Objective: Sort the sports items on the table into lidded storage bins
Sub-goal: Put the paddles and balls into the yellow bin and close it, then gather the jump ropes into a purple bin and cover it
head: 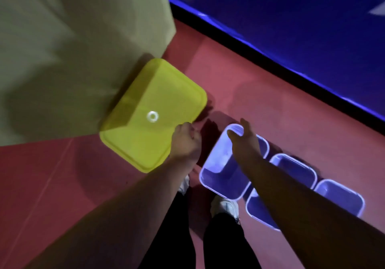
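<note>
Four bins (339, 196): lidless, clustered on the red floor (239, 71) just right of your shoes (226, 206); neighbours look to be touching or nearly so.
Near bin (218, 179): the largest in view. There is a pale blur inside, too smeared to name.
Lid (145, 143): yellow, left of the bins. Its near part is low by the floor and its far part is propped against a beige panel (62, 60). A crease across it may mean two pieces; you cannot tell from here. It has a small white ring (152, 116) near its middle.
Left hand (185, 141): your fingers are curled round the lid's right edge and hold it.
Right hand (243, 141): fingers are straight and spread, with nothing in them. It hangs over the near bin's far rim; whether it touches cannot be told.
Table (291, 19): the blue surface with a dark edge at upper right is probably it. No sports items show on it or anywhere else.
Step (judged): handling lids, not sorting. You are either taking the lid off or bringing it to a bin; the frame does not settle which.
Next move (judged): if closing, swing the lid over the near bin, square its corners to the rim and press down with your free right hand.
Caution: the lid looks thin and is held by one edge only, so it may flex or slip.
</note>
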`<action>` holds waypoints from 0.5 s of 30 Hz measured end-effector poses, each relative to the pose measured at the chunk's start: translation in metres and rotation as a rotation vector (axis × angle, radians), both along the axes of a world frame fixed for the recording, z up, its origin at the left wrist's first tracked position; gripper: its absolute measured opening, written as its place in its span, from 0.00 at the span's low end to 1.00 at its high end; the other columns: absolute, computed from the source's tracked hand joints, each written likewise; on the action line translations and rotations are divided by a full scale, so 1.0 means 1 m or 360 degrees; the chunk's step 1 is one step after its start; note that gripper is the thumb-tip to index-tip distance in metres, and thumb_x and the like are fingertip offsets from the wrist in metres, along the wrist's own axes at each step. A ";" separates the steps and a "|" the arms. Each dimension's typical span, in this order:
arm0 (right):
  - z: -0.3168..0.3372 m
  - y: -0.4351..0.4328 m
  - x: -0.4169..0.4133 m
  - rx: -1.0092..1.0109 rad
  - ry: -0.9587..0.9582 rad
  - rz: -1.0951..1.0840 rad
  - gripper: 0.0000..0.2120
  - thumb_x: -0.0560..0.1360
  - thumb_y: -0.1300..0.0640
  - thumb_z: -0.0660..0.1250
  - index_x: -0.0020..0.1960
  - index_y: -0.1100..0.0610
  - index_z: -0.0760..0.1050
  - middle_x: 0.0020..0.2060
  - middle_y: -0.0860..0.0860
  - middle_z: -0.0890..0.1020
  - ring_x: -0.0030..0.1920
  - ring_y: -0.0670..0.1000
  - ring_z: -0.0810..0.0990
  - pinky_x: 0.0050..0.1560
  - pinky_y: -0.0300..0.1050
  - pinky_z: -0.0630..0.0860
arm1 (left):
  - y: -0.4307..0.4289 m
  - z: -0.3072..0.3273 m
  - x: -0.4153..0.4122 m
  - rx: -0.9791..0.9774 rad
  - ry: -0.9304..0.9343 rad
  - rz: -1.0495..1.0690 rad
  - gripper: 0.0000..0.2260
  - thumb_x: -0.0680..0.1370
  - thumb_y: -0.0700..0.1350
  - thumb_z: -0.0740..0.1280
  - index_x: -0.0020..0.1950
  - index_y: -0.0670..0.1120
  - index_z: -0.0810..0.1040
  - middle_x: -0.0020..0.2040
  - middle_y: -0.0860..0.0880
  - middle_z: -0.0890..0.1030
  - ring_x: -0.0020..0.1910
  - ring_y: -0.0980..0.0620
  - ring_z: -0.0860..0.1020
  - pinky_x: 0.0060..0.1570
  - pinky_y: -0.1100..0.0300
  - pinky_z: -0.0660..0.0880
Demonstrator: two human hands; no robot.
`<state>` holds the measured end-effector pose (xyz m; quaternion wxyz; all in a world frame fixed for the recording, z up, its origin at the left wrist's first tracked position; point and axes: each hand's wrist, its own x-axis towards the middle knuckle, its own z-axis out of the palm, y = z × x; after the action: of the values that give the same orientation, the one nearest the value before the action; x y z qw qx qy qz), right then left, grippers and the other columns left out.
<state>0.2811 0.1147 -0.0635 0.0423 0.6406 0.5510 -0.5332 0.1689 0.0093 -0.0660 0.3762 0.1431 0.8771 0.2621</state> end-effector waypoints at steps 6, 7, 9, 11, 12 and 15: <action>-0.037 -0.020 0.087 -0.0301 -0.0252 -0.0303 0.32 0.69 0.48 0.68 0.72 0.55 0.67 0.59 0.53 0.77 0.55 0.56 0.79 0.52 0.48 0.74 | 0.028 -0.048 0.060 -0.0299 -0.0233 -0.0636 0.14 0.77 0.41 0.64 0.63 0.40 0.75 0.61 0.40 0.78 0.61 0.40 0.76 0.60 0.53 0.70; -0.045 -0.022 0.095 -0.0323 -0.0277 -0.0374 0.32 0.67 0.48 0.66 0.69 0.54 0.69 0.55 0.54 0.78 0.52 0.57 0.80 0.47 0.48 0.75 | 0.029 -0.058 0.067 -0.0387 -0.0204 -0.0617 0.18 0.77 0.42 0.65 0.67 0.41 0.72 0.63 0.40 0.76 0.62 0.40 0.75 0.61 0.52 0.69; -0.064 -0.030 0.109 -0.0383 -0.0321 -0.0480 0.26 0.64 0.51 0.62 0.62 0.54 0.71 0.52 0.58 0.80 0.47 0.60 0.81 0.40 0.49 0.75 | 0.029 -0.079 0.074 -0.0549 -0.0160 -0.0568 0.21 0.77 0.42 0.64 0.70 0.42 0.68 0.66 0.40 0.75 0.64 0.40 0.74 0.61 0.52 0.69; -0.082 -0.036 0.118 -0.0450 -0.0332 -0.0547 0.27 0.63 0.55 0.58 0.61 0.57 0.72 0.54 0.62 0.80 0.45 0.59 0.80 0.41 0.50 0.76 | 0.027 -0.094 0.077 -0.0645 -0.0149 -0.0582 0.21 0.78 0.40 0.63 0.71 0.43 0.66 0.65 0.40 0.75 0.63 0.39 0.75 0.57 0.54 0.70; -0.089 -0.040 0.121 -0.0490 -0.0344 -0.0573 0.28 0.63 0.57 0.57 0.63 0.58 0.71 0.56 0.63 0.80 0.47 0.60 0.80 0.44 0.52 0.78 | 0.025 -0.100 0.078 -0.0653 -0.0137 -0.0613 0.21 0.78 0.39 0.62 0.71 0.43 0.65 0.64 0.40 0.76 0.61 0.39 0.75 0.53 0.55 0.70; -0.099 -0.047 0.122 -0.0578 -0.0359 -0.0590 0.26 0.69 0.62 0.57 0.67 0.59 0.67 0.58 0.61 0.78 0.55 0.64 0.79 0.54 0.58 0.79 | 0.019 -0.117 0.073 -0.0634 -0.0071 -0.0735 0.22 0.76 0.34 0.59 0.70 0.43 0.64 0.60 0.40 0.77 0.58 0.38 0.77 0.52 0.54 0.70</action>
<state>0.4034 0.0680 -0.1627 0.1191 0.7676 0.3117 -0.5472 0.2422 0.0281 -0.1833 0.4658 0.2563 0.8469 -0.0044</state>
